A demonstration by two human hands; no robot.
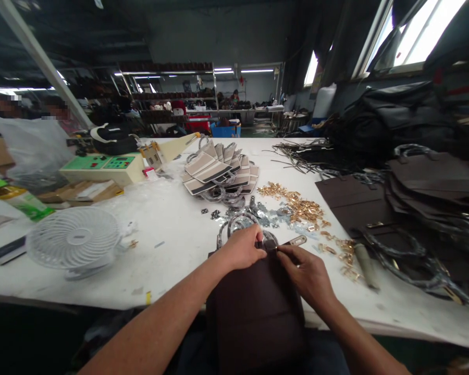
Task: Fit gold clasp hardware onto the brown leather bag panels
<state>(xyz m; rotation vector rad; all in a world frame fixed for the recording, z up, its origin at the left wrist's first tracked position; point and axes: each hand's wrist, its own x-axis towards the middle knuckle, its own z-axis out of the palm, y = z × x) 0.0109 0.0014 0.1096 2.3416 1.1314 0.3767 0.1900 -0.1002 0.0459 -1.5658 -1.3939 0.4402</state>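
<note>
A dark brown leather bag [254, 312] lies against the near table edge in front of me, with its plastic-wrapped round handle [234, 224] at the far end. My left hand [244, 247] is closed in a pinch at a small dark leather tab [271, 245] on the bag's upper edge. From the other side, the fingertips of my right hand [307, 268] pinch the same tab. A flat metal-looking strip [295, 241] with a hole near its end sticks out behind my right fingers. Whether it is joined to the tab is hidden.
Beyond the bag lie silvery metal plates [260, 212], gold-coloured fittings [303, 208] and a stack of beige panels [219, 169]. Brown bags [433, 182] are piled on the right, near a greenish roll [366, 265]. A white fan [76, 237] stands on the left.
</note>
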